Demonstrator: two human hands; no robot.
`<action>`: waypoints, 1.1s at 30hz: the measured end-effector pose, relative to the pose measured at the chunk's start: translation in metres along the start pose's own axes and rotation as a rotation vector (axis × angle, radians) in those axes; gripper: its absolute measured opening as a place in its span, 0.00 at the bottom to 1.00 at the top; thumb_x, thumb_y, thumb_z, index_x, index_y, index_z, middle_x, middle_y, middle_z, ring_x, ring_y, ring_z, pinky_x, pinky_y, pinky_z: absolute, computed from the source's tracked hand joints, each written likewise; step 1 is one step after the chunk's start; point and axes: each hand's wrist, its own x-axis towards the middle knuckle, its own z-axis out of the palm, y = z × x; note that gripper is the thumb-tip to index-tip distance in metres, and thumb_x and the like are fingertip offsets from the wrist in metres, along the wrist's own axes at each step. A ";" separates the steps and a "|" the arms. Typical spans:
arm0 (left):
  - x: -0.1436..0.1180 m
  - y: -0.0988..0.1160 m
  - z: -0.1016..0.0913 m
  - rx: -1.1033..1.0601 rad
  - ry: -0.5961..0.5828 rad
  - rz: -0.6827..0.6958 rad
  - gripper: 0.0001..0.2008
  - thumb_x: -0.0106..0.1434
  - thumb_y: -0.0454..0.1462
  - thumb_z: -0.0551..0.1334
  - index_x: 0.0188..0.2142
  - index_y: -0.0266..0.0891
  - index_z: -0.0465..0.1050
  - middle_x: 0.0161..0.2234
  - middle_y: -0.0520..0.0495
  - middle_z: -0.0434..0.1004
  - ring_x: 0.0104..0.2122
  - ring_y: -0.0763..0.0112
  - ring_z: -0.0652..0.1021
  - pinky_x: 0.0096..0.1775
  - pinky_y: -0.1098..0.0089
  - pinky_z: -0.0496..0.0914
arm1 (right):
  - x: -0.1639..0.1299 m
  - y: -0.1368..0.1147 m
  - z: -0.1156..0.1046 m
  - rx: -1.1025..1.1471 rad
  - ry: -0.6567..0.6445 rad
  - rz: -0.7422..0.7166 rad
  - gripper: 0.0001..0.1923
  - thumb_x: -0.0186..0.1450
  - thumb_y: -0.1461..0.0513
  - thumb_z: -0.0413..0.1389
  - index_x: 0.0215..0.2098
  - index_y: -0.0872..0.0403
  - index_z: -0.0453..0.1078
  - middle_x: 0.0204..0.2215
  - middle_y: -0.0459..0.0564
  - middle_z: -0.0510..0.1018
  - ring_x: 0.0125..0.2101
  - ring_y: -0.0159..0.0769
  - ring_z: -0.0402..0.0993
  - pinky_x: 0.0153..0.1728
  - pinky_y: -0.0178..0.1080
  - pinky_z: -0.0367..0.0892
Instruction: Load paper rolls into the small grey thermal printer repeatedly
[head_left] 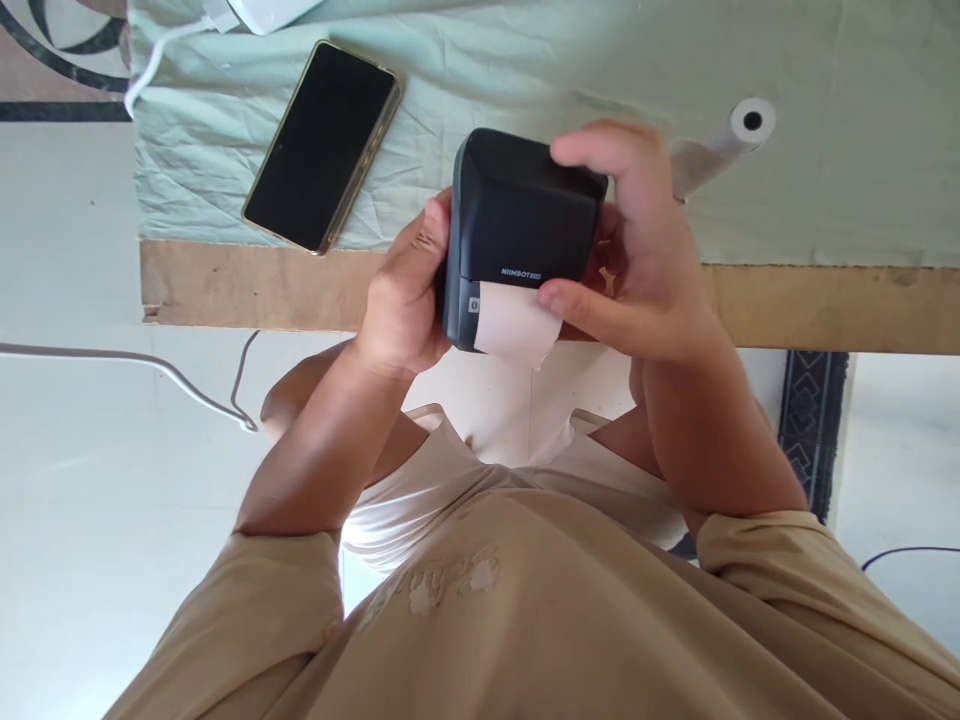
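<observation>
A black label printer (529,215) marked NIIMBOT is held up over the table's front edge. A strip of pale paper (517,325) hangs out of its slot on the side toward me, with a ragged end. My left hand (409,295) is closed round the printer's left side, its thumb lying along the edge. My right hand (637,240) grips the right side, the index finger on the top far corner and the thumb at the paper beside the slot. The underside of the printer and several fingertips are hidden.
On the green cloth (847,180) a dark-screened phone (322,145) lies left of the printer. A white paper roll (724,145) lies to the right. A white device (274,12) with a cable stands at the back left. The table's wooden edge (247,285) runs in front.
</observation>
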 end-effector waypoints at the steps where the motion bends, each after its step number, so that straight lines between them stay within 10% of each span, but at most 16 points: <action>1: 0.000 0.000 0.001 -0.014 0.019 0.011 0.21 0.78 0.51 0.57 0.41 0.40 0.82 0.38 0.46 0.82 0.50 0.62 0.81 0.57 0.65 0.75 | 0.001 -0.001 0.000 -0.021 0.045 -0.060 0.37 0.60 0.40 0.63 0.62 0.41 0.62 0.63 0.55 0.66 0.66 0.53 0.64 0.57 0.55 0.75; 4: 0.000 0.000 0.006 -0.054 0.083 0.041 0.22 0.78 0.52 0.57 0.37 0.41 0.80 0.33 0.49 0.79 0.37 0.68 0.81 0.47 0.68 0.77 | 0.002 -0.003 0.000 -0.031 0.050 -0.103 0.35 0.60 0.42 0.64 0.61 0.41 0.65 0.63 0.55 0.67 0.64 0.53 0.66 0.53 0.54 0.78; 7: -0.001 0.003 0.007 -0.072 0.028 -0.039 0.22 0.77 0.53 0.56 0.44 0.40 0.81 0.37 0.46 0.81 0.48 0.62 0.82 0.53 0.65 0.76 | 0.000 -0.004 -0.003 -0.039 0.040 -0.071 0.37 0.59 0.42 0.65 0.63 0.41 0.65 0.64 0.54 0.65 0.52 0.46 0.72 0.37 0.44 0.76; 12: -0.002 0.008 0.002 -0.079 -0.098 -0.052 0.20 0.76 0.52 0.57 0.45 0.40 0.80 0.36 0.43 0.78 0.53 0.54 0.80 0.55 0.57 0.76 | -0.004 -0.016 -0.011 -0.164 0.324 -0.132 0.23 0.62 0.43 0.66 0.48 0.44 0.70 0.39 0.46 0.71 0.26 0.27 0.55 0.25 0.40 0.52; 20: -0.004 0.003 0.002 0.043 -0.007 -0.050 0.14 0.71 0.48 0.65 0.44 0.40 0.78 0.37 0.45 0.77 0.56 0.52 0.80 0.45 0.64 0.76 | 0.000 -0.031 -0.004 -0.027 0.648 -0.121 0.14 0.71 0.59 0.59 0.31 0.50 0.59 0.35 0.47 0.69 0.30 0.28 0.73 0.22 0.37 0.56; 26: -0.002 0.003 -0.004 0.078 -0.138 -0.048 0.17 0.68 0.51 0.69 0.47 0.42 0.80 0.39 0.44 0.80 0.51 0.53 0.80 0.45 0.63 0.75 | -0.008 -0.029 -0.005 -0.574 0.182 -0.043 0.06 0.67 0.59 0.60 0.43 0.48 0.74 0.37 0.45 0.82 0.26 0.32 0.67 0.30 0.42 0.59; 33: -0.007 0.004 -0.003 0.154 -0.172 -0.013 0.19 0.70 0.53 0.65 0.46 0.41 0.81 0.36 0.45 0.76 0.38 0.64 0.78 0.35 0.69 0.70 | -0.011 -0.036 -0.010 -0.529 -0.084 0.051 0.19 0.64 0.54 0.62 0.53 0.42 0.74 0.35 0.46 0.81 0.25 0.35 0.66 0.24 0.40 0.56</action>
